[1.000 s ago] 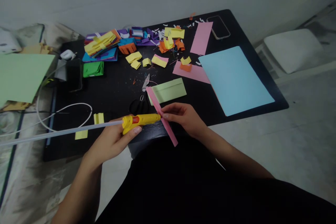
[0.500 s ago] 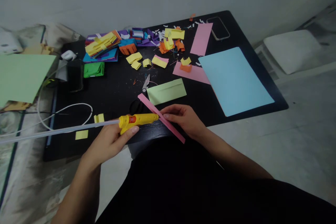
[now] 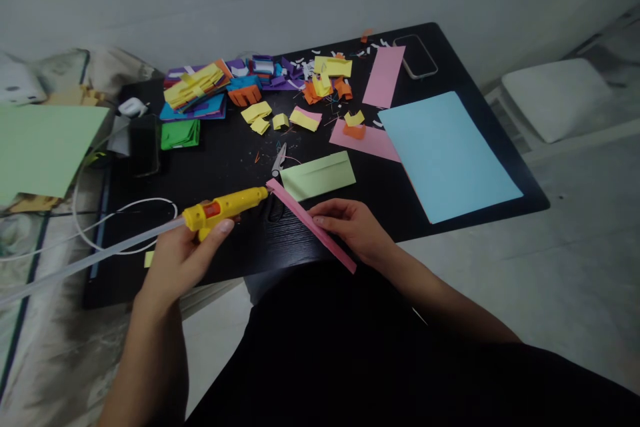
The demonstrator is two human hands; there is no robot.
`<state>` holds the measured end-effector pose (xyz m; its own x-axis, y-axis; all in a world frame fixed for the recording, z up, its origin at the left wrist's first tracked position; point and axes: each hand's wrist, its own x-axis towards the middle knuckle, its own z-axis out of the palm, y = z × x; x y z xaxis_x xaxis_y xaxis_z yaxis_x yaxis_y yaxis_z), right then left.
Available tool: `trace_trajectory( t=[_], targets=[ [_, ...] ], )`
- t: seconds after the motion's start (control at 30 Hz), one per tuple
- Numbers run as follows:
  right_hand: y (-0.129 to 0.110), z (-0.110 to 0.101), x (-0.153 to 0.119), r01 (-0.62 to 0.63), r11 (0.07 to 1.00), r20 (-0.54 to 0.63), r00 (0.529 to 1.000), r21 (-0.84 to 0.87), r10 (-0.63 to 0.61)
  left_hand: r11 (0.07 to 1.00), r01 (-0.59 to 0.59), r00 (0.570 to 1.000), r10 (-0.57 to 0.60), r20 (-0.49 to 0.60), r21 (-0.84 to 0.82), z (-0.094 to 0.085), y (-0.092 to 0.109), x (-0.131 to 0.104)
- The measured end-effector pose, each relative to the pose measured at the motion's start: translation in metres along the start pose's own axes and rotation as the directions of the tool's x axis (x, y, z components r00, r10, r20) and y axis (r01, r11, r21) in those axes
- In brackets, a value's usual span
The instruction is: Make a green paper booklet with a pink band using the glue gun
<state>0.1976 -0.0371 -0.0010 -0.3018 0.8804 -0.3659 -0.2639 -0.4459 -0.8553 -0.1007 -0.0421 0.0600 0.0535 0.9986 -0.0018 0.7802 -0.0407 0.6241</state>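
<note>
Left hand (image 3: 177,260) is closed around the handle of a yellow glue gun (image 3: 226,205), thumb along its side. A clear glue stick (image 3: 85,260) trails from the gun's rear toward the left edge of view. The gun's nozzle points right and meets the far end of a pink paper strip (image 3: 311,223).

Right hand (image 3: 353,227) pinches that strip near its middle, fingers on top and closed on it. The strip runs diagonally from the nozzle down toward the person, its near end overhanging the front edge of the black table (image 3: 225,160). The strip lies between the two hands, just left of the right hand's fingertips.

Scissors (image 3: 277,163) lie just beyond the strip's far end, partly hidden by it. A folded green paper (image 3: 318,174) lies just beside the strip, on its far side. A blue sheet (image 3: 447,153) lies to the right, well apart from the hands. Scraps of coloured paper (image 3: 250,90) are heaped at the far side. A white cable (image 3: 125,207) loops near the left hand.
</note>
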Motion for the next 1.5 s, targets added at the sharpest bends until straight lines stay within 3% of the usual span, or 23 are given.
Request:
trace_trajectory(
  t=[0.1, 0.23, 0.3, 0.37, 0.53, 0.7, 0.83, 0.97, 1.0, 1.07, 1.13, 1.2, 1.3, 1.43, 1.5],
  targets=[
    [0.001, -0.001, 0.001, -0.021, 0.999, 0.002, 1.0, 0.037, 0.021, 0.993, 0.014, 0.999, -0.019, -0.036, -0.117, -0.002, -0.008, 0.002],
    [0.002, -0.001, 0.001, -0.07, 0.995, 0.002, 0.998, 0.071, 0.07, 0.957, 0.052, 0.997, -0.035, 0.064, -0.286, -0.004, -0.014, 0.004],
    [0.002, -0.002, 0.002, -0.109, 0.987, 0.006, 0.994, 0.116, 0.109, 0.951, 0.043, 0.998, -0.027, 0.059, -0.306, -0.004, -0.019, 0.005],
    [0.002, -0.004, 0.003, -0.156, 0.972, 0.025, 0.988, 0.178, 0.154, 0.97, 0.031, 1.0, -0.028, 0.014, -0.242, -0.003, -0.025, 0.009],
    [-0.002, -0.01, 0.006, -0.22, 0.926, 0.068, 0.975, 0.306, 0.209, 0.978, -0.049, 0.997, 0.061, -0.053, 0.205, 0.003, -0.053, 0.024],
    [-0.006, -0.01, 0.005, -0.199, 0.934, 0.07, 0.98, 0.296, 0.186, 0.943, -0.083, 0.996, 0.071, 0.049, 0.323, 0.01, -0.079, 0.039],
    [-0.011, -0.007, 0.002, -0.166, 0.953, 0.034, 0.986, 0.256, 0.162, 0.921, -0.125, 0.992, 0.119, 0.041, 0.37, 0.009, -0.086, 0.048],
    [-0.013, -0.007, 0.001, -0.153, 0.966, 0.046, 0.988, 0.207, 0.147, 0.916, -0.074, 0.991, 0.113, -0.078, 0.394, 0.009, -0.064, 0.048],
    [-0.013, -0.007, 0.001, -0.143, 0.975, 0.048, 0.989, 0.17, 0.137, 0.937, -0.058, 0.988, 0.104, -0.118, 0.344, 0.012, -0.054, 0.046],
    [-0.014, -0.009, 0.002, -0.092, 0.995, 0.055, 0.994, 0.045, 0.09, 0.997, -0.013, 0.973, 0.029, -0.229, 0.07, 0.021, -0.031, 0.041],
    [-0.015, -0.01, 0.002, -0.004, 0.992, 0.075, 0.997, -0.129, 0.014, 0.942, 0.053, 0.992, -0.086, -0.088, -0.33, 0.034, -0.008, 0.037],
    [-0.019, -0.012, 0.002, 0.09, 0.95, 0.114, 0.992, -0.3, -0.058, 0.806, 0.159, 0.985, -0.089, 0.148, -0.57, 0.049, 0.01, 0.033],
    [-0.026, -0.019, 0.002, 0.177, 0.852, 0.169, 0.98, -0.492, -0.106, 0.764, 0.243, 0.949, -0.06, 0.31, -0.598, 0.068, 0.024, 0.028],
    [-0.029, -0.032, 0.003, 0.247, 0.721, 0.208, 0.967, -0.648, -0.144, 0.816, 0.212, 0.935, -0.009, 0.354, -0.538, 0.088, 0.024, 0.019],
    [-0.023, -0.037, 0.003, 0.326, 0.615, 0.239, 0.945, -0.718, -0.222, 0.858, 0.175, 0.942, -0.004, 0.334, -0.483, 0.097, 0.023, 0.013]
  ],
)
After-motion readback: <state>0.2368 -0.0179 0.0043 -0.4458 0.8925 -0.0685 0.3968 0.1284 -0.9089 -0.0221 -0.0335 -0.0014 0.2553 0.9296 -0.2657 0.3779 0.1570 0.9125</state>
